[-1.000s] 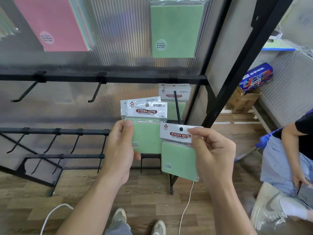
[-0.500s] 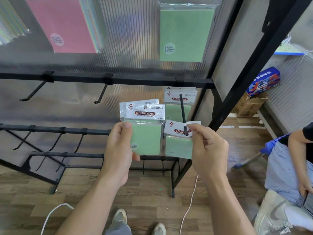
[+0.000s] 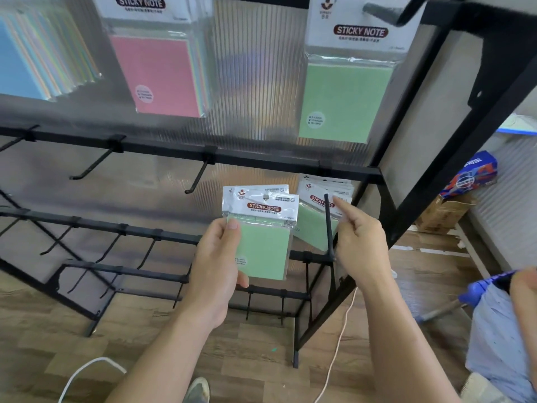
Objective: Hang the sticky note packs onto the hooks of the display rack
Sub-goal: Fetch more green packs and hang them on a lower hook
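My left hand (image 3: 215, 269) grips a small stack of green sticky note packs (image 3: 263, 242) with white "STICKY NOTE" headers, held upright in front of the black display rack (image 3: 261, 158). My right hand (image 3: 360, 245) pinches the header of another green pack (image 3: 312, 231), which is threaded on the rightmost middle-row hook (image 3: 329, 225) and hangs tilted. Several similar packs (image 3: 328, 184) hang behind it on the same hook. Two bare hooks (image 3: 197, 178) (image 3: 90, 167) stick out further left on that bar.
Larger pink (image 3: 157, 74) and green (image 3: 345, 100) packs hang on the top row. Lower rails carry more bare hooks (image 3: 107, 248). Another person (image 3: 505, 315) crouches at the right beside a cardboard box (image 3: 444, 210). White cables (image 3: 87, 370) lie on the wooden floor.
My right hand has slid its pack up the rightmost hook toward the packs hanging there. The view has tilted upward and moved closer to the rack. My left hand keeps its stack.
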Demonstrator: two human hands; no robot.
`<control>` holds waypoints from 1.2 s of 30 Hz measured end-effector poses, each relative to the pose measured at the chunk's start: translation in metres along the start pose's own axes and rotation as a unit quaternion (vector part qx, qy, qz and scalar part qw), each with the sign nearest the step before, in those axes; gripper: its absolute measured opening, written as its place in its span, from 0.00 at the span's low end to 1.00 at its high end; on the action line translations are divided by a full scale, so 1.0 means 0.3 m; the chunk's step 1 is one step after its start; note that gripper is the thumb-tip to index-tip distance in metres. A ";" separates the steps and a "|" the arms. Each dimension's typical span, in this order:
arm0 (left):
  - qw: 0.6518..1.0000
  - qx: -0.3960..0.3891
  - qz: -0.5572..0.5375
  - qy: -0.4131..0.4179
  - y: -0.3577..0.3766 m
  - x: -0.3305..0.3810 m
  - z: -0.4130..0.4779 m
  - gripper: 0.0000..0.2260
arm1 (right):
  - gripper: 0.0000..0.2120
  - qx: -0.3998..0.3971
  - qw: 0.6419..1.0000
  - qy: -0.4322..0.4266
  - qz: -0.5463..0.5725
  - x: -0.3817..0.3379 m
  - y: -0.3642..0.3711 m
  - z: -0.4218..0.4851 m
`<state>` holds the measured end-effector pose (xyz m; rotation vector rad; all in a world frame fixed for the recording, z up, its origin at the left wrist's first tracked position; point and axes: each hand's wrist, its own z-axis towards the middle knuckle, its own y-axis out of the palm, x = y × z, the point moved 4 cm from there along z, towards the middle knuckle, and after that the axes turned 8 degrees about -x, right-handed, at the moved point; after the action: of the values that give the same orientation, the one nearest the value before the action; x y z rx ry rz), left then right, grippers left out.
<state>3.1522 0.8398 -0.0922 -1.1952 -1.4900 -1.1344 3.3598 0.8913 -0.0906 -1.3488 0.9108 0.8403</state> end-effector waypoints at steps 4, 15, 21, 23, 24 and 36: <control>0.999 -0.029 -0.006 0.016 0.021 0.026 -0.007 0.11 | 0.14 0.113 0.991 -0.058 -0.045 -0.042 -0.038 -0.038; 0.985 -0.168 -0.029 0.036 0.092 0.051 -0.075 0.15 | 0.08 0.106 0.976 -0.147 0.119 -0.183 -0.012 -0.196; 0.989 -0.148 0.012 0.026 0.067 0.026 -0.076 0.11 | 0.11 0.135 0.975 -0.140 0.111 -0.145 -0.012 -0.247; 0.991 -0.130 0.023 0.030 0.060 0.017 -0.070 0.11 | 0.11 0.142 0.974 -0.127 0.119 -0.117 -0.005 -0.261; 0.992 -0.117 0.031 0.032 0.054 0.012 -0.067 0.12 | 0.12 0.146 0.974 -0.118 0.124 -0.098 -0.005 -0.265; 0.998 -0.038 0.046 0.009 0.018 -0.019 -0.031 0.12 | 0.13 0.104 0.986 -0.057 0.114 0.012 -0.011 -0.259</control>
<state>3.1591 0.8304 -0.0954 -1.2894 -1.3744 -1.1455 3.3600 0.8134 -0.0930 -1.0182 1.0458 0.9592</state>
